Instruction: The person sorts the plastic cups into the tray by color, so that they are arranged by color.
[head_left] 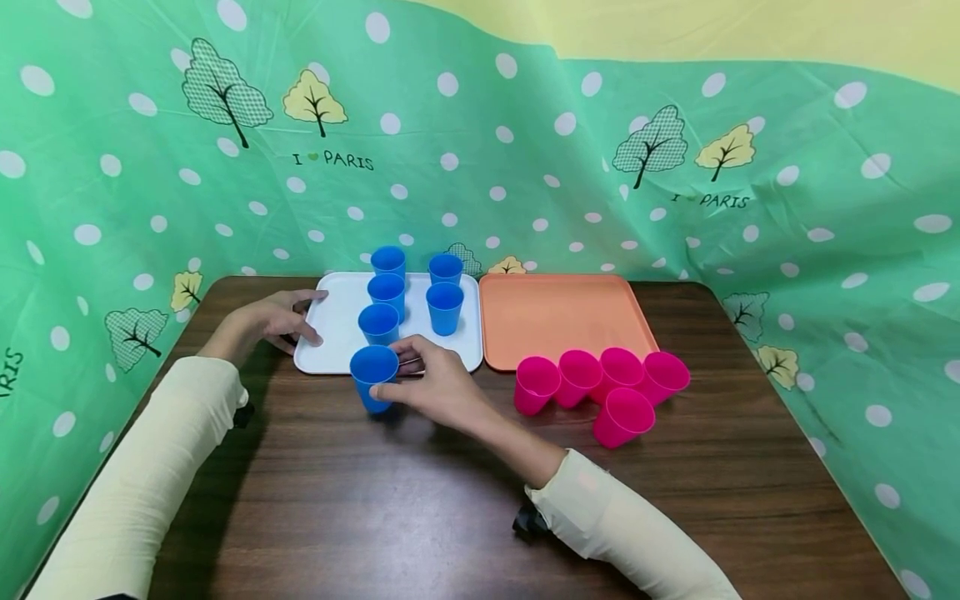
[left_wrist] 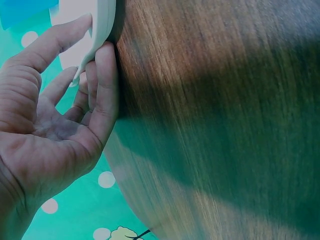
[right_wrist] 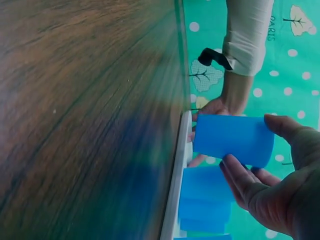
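My right hand (head_left: 442,385) pinches a blue cup (head_left: 373,372) between thumb and fingers, upright at the front edge of the white tray. The same blue cup (right_wrist: 232,140) shows in the right wrist view, with the right hand (right_wrist: 280,185) around its rim end. On the white tray (head_left: 337,321), several more blue cups (head_left: 446,308) stand upright in two columns. My left hand (head_left: 273,321) grips the tray's left edge. In the left wrist view, the left hand's thumb (left_wrist: 65,37) lies on top of the tray rim (left_wrist: 104,25) and other fingers curl against its side.
Right of the white tray lies an orange tray (head_left: 558,317), close beside it. Several pink cups (head_left: 624,417) stand bunched at its front edge on the brown wooden table (head_left: 375,517). A green dotted cloth (head_left: 480,167) hangs behind and at both sides.
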